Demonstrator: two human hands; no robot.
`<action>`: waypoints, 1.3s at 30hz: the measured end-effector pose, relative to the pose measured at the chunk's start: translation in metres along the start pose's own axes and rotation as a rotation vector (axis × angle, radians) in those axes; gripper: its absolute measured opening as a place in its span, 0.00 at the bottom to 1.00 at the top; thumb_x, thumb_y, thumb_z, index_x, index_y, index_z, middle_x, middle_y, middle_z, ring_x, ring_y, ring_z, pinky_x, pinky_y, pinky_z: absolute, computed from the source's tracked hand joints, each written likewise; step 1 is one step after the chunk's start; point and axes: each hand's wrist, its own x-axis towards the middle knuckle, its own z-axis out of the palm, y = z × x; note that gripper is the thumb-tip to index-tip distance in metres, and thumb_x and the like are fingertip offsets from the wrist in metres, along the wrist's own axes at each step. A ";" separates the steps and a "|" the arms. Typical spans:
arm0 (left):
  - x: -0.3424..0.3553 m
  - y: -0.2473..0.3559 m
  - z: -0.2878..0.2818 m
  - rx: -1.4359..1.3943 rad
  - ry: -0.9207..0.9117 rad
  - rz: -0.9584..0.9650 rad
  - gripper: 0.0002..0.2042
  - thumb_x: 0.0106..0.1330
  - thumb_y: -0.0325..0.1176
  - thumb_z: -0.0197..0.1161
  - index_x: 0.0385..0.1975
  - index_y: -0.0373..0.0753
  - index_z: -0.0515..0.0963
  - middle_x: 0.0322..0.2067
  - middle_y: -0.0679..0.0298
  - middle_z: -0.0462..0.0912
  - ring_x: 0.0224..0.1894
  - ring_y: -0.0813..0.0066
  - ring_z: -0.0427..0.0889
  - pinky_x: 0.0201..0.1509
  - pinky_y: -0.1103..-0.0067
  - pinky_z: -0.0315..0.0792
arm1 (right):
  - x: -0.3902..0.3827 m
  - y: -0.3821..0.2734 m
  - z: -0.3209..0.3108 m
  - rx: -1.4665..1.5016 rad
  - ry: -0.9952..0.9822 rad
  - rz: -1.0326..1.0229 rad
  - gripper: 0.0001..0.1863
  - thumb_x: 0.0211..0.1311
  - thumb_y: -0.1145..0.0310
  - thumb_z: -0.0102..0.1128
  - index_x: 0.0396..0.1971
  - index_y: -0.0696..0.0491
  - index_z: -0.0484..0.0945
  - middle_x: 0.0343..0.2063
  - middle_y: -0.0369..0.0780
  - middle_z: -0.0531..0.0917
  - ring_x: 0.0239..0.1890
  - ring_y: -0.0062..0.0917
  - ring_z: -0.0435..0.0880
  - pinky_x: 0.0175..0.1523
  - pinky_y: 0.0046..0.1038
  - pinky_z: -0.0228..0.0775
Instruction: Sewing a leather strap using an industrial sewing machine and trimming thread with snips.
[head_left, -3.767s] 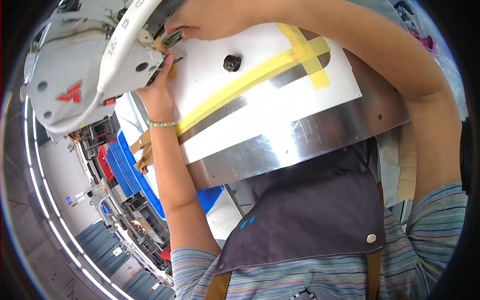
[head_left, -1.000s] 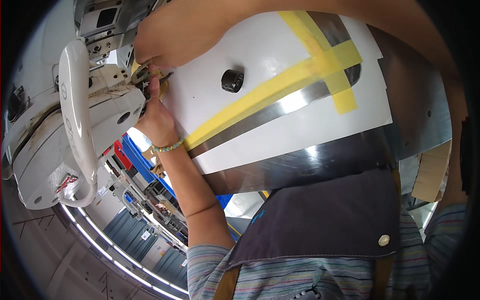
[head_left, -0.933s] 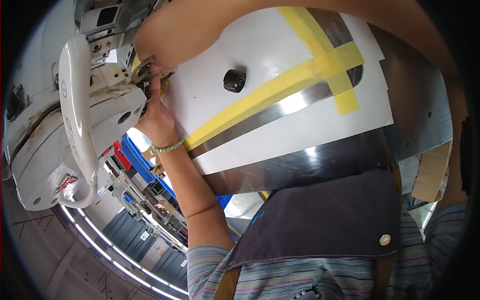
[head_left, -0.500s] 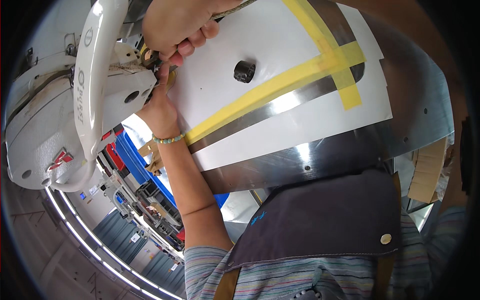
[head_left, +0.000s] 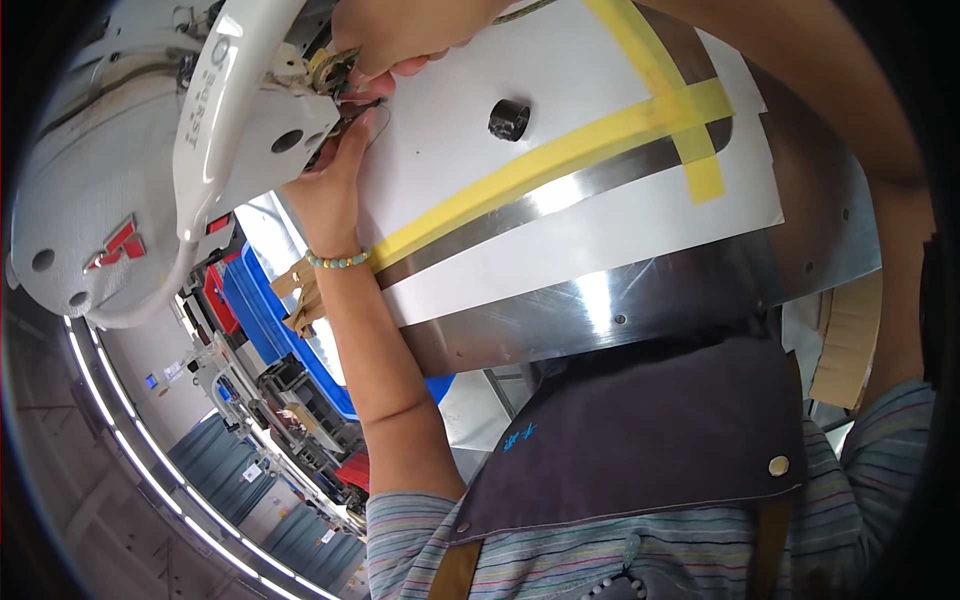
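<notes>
One blue bin [head_left: 250, 315], contents unclear; left hand [head_left: 330, 190] at machine [head_left: 150, 210]

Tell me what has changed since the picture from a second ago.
The right hand has turned, showing its curled fingers, and a braided cord has appeared beside its wrist. Nothing was clearly gripped or released. The left hand stays at the machine head; the black cylinder stays on the white sheet.

Blue bin [head_left: 250, 312] left, brown cardboard [head_left: 848, 345] right.
</notes>
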 end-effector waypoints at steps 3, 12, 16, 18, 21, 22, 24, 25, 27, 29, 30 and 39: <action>0.000 0.000 0.002 -0.040 0.006 -0.009 0.20 0.57 0.14 0.72 0.49 0.26 0.76 0.45 0.57 0.83 0.44 0.70 0.86 0.50 0.75 0.83 | -0.003 -0.005 -0.006 0.039 -0.058 0.104 0.15 0.67 0.65 0.52 0.38 0.60 0.83 0.32 0.54 0.86 0.38 0.50 0.86 0.45 0.46 0.75; 0.005 0.005 0.007 -0.165 -0.121 0.117 0.12 0.58 0.16 0.69 0.42 0.29 0.81 0.37 0.61 0.87 0.40 0.76 0.85 0.45 0.81 0.80 | -0.003 -0.007 0.004 -0.100 -0.040 0.273 0.16 0.67 0.63 0.52 0.39 0.60 0.83 0.33 0.54 0.86 0.39 0.50 0.86 0.45 0.46 0.75; 0.009 0.003 0.008 -0.125 -0.132 0.136 0.08 0.56 0.17 0.70 0.36 0.32 0.84 0.33 0.67 0.88 0.31 0.88 0.76 0.35 0.87 0.71 | -0.018 -0.008 0.019 -0.394 0.145 0.224 0.15 0.67 0.62 0.53 0.39 0.59 0.82 0.37 0.52 0.86 0.44 0.48 0.85 0.49 0.46 0.75; 0.011 0.003 0.008 -0.159 -0.130 0.130 0.08 0.56 0.17 0.70 0.35 0.33 0.84 0.33 0.68 0.88 0.29 0.89 0.74 0.33 0.89 0.68 | -0.023 -0.007 0.022 -0.482 0.150 0.329 0.15 0.68 0.62 0.53 0.38 0.59 0.81 0.37 0.52 0.86 0.46 0.47 0.85 0.49 0.45 0.75; 0.010 0.003 0.009 -0.138 -0.142 0.147 0.08 0.56 0.18 0.70 0.35 0.32 0.84 0.34 0.67 0.88 0.30 0.88 0.76 0.35 0.88 0.71 | -0.019 0.000 0.028 -0.494 0.223 0.129 0.13 0.68 0.63 0.53 0.37 0.58 0.80 0.39 0.51 0.86 0.47 0.45 0.85 0.50 0.44 0.75; 0.010 0.002 0.009 -0.147 -0.134 0.132 0.08 0.56 0.18 0.70 0.35 0.32 0.84 0.34 0.67 0.88 0.30 0.87 0.76 0.36 0.87 0.72 | -0.019 0.002 0.029 -0.597 0.235 0.050 0.12 0.68 0.64 0.53 0.38 0.58 0.80 0.40 0.50 0.86 0.46 0.45 0.85 0.49 0.43 0.76; 0.009 0.002 0.009 -0.158 -0.122 0.118 0.08 0.56 0.18 0.70 0.35 0.32 0.84 0.34 0.67 0.88 0.30 0.87 0.76 0.37 0.86 0.73 | -0.019 0.007 0.034 -0.700 0.245 -0.032 0.11 0.68 0.65 0.53 0.38 0.57 0.80 0.42 0.50 0.86 0.46 0.45 0.85 0.49 0.43 0.76; 0.009 0.001 0.009 -0.159 -0.120 0.113 0.08 0.56 0.18 0.70 0.35 0.32 0.84 0.34 0.66 0.88 0.30 0.87 0.77 0.38 0.86 0.74 | -0.021 0.009 0.036 -0.619 0.299 -0.077 0.11 0.67 0.66 0.54 0.40 0.57 0.80 0.43 0.49 0.85 0.46 0.45 0.85 0.49 0.42 0.76; 0.009 -0.001 0.009 -0.163 -0.113 0.108 0.07 0.57 0.18 0.70 0.35 0.32 0.84 0.34 0.66 0.88 0.31 0.86 0.77 0.39 0.86 0.74 | -0.027 0.009 0.040 -0.539 0.348 -0.122 0.12 0.66 0.66 0.55 0.42 0.56 0.80 0.44 0.49 0.85 0.45 0.45 0.85 0.49 0.41 0.76; 0.010 -0.003 0.009 -0.173 -0.125 0.153 0.08 0.56 0.19 0.71 0.36 0.32 0.84 0.34 0.67 0.88 0.31 0.87 0.78 0.40 0.86 0.74 | -0.032 0.006 0.043 -0.385 0.446 0.050 0.14 0.63 0.65 0.57 0.43 0.57 0.82 0.43 0.50 0.85 0.45 0.46 0.85 0.48 0.41 0.77; 0.011 -0.003 0.009 -0.168 -0.128 0.135 0.08 0.56 0.19 0.71 0.36 0.32 0.84 0.34 0.67 0.88 0.31 0.87 0.78 0.40 0.86 0.74 | -0.031 0.004 0.044 -0.385 0.444 0.047 0.14 0.63 0.65 0.57 0.43 0.57 0.82 0.43 0.50 0.85 0.45 0.46 0.85 0.48 0.41 0.77; 0.015 -0.015 0.007 -0.067 -0.117 0.136 0.13 0.59 0.14 0.66 0.44 0.29 0.81 0.39 0.59 0.88 0.43 0.73 0.86 0.54 0.78 0.80 | -0.010 -0.011 0.048 0.003 0.497 0.264 0.13 0.55 0.63 0.69 0.34 0.56 0.85 0.29 0.49 0.87 0.36 0.41 0.87 0.44 0.38 0.77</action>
